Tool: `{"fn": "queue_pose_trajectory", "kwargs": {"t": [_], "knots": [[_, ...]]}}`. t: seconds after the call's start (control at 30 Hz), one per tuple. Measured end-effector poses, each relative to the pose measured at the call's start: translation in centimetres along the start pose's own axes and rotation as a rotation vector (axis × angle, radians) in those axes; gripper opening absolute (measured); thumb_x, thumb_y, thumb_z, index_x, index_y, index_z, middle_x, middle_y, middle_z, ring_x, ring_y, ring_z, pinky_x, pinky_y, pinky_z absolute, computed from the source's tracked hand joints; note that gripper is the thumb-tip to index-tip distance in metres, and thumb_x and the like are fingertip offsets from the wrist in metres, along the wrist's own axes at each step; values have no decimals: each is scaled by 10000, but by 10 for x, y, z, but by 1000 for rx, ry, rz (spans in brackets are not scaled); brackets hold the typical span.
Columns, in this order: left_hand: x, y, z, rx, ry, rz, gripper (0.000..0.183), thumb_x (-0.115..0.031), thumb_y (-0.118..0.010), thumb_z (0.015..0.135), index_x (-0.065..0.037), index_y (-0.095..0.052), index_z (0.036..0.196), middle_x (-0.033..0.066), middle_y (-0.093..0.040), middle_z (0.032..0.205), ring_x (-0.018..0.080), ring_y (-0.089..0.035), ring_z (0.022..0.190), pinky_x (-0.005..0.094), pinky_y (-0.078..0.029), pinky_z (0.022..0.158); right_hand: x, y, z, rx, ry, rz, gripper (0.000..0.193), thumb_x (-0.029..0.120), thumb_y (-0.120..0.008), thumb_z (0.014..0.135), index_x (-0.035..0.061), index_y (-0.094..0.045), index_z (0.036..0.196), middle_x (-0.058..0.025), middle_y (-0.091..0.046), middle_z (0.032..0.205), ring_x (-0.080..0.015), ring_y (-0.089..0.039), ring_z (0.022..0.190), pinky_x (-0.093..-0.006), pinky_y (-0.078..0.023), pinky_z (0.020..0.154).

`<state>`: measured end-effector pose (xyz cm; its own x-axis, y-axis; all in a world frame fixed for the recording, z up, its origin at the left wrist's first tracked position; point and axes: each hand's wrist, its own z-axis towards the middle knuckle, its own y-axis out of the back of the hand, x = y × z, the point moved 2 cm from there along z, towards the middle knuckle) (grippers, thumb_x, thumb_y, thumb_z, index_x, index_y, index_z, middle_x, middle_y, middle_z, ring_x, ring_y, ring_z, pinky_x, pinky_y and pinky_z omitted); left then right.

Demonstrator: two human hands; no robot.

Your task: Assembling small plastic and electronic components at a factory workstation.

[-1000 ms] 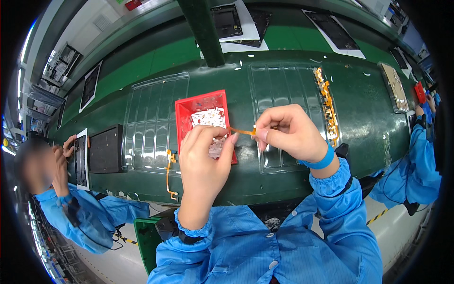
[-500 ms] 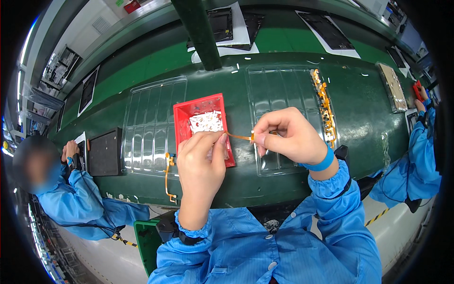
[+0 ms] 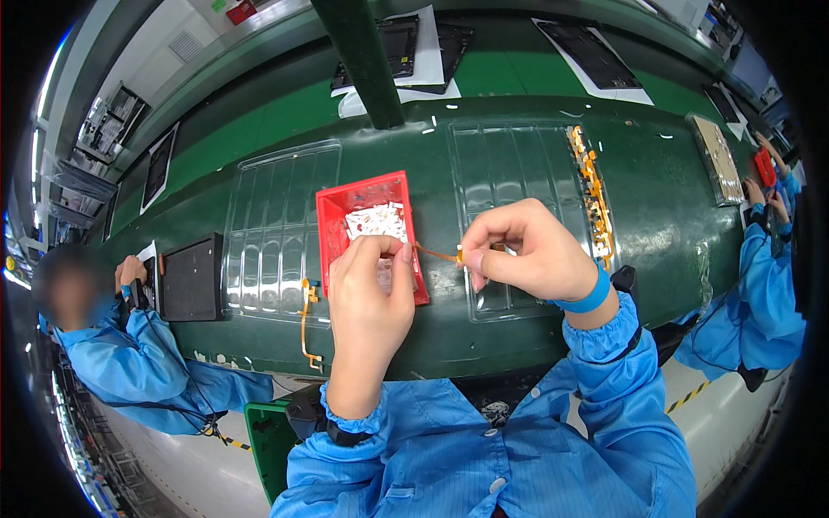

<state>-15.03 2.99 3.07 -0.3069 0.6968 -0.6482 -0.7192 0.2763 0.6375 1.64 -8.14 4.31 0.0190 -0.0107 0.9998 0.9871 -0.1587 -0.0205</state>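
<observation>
A thin orange flex cable (image 3: pixel 438 254) is stretched between my two hands, over the gap beside the red bin. My left hand (image 3: pixel 371 285) pinches one end between thumb and forefinger. At the other end, my right hand (image 3: pixel 527 255) grips the cable near a small yellow-and-white piece, with a blue band round the wrist. Below and behind my left hand stands the red bin (image 3: pixel 363 190), which holds many small white pieces (image 3: pixel 378 223). Another orange flex cable (image 3: pixel 305 324) lies on the green table to the left of my left hand.
Clear plastic trays lie left (image 3: pixel 276 198) and right (image 3: pixel 509 164) of the bin. A row of orange flex cables (image 3: pixel 592 198) lines the right tray's edge. A green post (image 3: pixel 363 69) rises at the back. Co-workers in blue sit left (image 3: pixel 138 354) and right (image 3: pixel 743 293).
The cable now sags and tilts slightly more between my hands, which stay almost in place. Black panels on the far belt have shifted a little left. The right co-worker's hands have moved.
</observation>
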Motion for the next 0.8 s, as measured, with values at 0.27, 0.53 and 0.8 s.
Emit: {"fn": "queue_pose_trajectory", "kwargs": {"t": [0.27, 0.53, 0.8], "knots": [[-1, 0, 2, 61, 152, -58, 76, -63, -631, 868, 3, -597, 854, 148, -642, 832, 362, -623, 801, 440, -469, 718, 0, 1, 0, 17, 12, -32, 133, 82, -611, 884, -35, -669, 859, -61, -691, 724, -99, -651, 672, -248, -506, 630], [4, -6, -5, 22, 50, -62, 83, -65, -626, 913, 13, -601, 905, 98, -635, 781, 186, -621, 690, 308, -478, 642, 0, 4, -1, -14, -1, -20, 135, 85, -616, 886, -37, -669, 862, -65, -692, 727, -95, -655, 678, -239, -505, 627], [-1, -5, -6, 17, 21, -78, 84, -36, -637, 888, 17, -573, 878, 115, -594, 790, 218, -609, 728, 318, -468, 675, 3, 9, -3, -11, -50, -40, 119, 62, -612, 869, -39, -672, 852, -66, -690, 729, -95, -651, 676, -237, -505, 628]]}}
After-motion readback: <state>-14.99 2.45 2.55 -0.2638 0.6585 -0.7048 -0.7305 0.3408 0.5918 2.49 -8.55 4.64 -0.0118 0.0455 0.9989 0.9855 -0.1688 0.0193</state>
